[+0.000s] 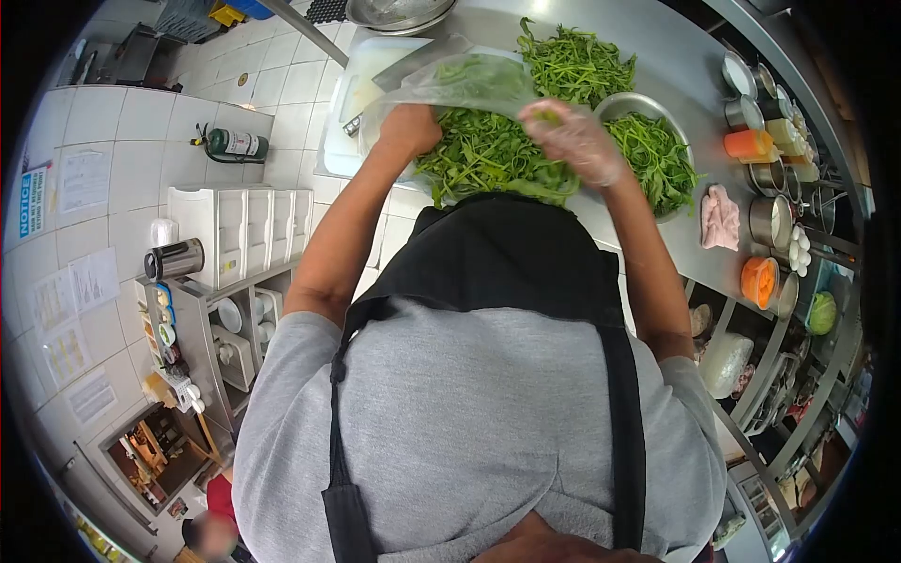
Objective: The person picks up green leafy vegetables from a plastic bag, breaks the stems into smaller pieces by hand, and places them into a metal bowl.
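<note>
A clear plastic bag (465, 86) is stretched between my two hands, its mouth facing me. My bare left hand (410, 129) is closed on the bag's left edge, its fingertips partly hidden. My right hand (571, 141), in a clear disposable glove, is pinched at the bag's right edge. Beneath and in front of the bag spreads a pile of leafy greens (497, 159), some of it showing through the plastic. A second heap of greens (577, 66) lies farther back on the steel counter. Right of my right hand, a metal bowl (627, 99) holds more greens.
A white cutting board (343, 141) lies left of the bag, with a wide knife blade (418, 64) across it. At right are a pink cloth (720, 218), sauce containers (748, 144) and metal pots (770, 221). Metal bowls (399, 13) stand at the back edge.
</note>
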Action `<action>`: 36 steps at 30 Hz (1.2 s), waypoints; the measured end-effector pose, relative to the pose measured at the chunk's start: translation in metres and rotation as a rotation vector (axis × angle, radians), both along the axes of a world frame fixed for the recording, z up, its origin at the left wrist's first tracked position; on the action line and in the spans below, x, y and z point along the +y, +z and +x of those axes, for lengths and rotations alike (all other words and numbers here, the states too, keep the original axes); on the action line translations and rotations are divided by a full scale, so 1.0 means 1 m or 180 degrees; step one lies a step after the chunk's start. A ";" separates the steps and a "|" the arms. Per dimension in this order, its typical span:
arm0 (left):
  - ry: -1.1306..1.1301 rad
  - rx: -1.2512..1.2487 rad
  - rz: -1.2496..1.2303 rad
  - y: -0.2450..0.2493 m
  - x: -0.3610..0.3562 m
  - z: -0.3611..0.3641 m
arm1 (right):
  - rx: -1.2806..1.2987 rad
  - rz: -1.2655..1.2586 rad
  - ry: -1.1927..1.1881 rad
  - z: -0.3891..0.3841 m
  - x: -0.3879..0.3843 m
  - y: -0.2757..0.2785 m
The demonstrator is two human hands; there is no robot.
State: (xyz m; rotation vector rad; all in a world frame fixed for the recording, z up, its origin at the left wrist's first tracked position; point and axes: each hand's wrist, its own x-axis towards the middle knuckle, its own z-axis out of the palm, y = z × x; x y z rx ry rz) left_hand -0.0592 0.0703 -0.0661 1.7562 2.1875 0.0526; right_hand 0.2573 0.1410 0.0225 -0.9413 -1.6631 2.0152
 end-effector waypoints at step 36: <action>0.0371 -0.1594 0.1232 0.119 -0.078 0.043 | -0.0831 0.3723 -0.0013 -0.051 -0.021 0.034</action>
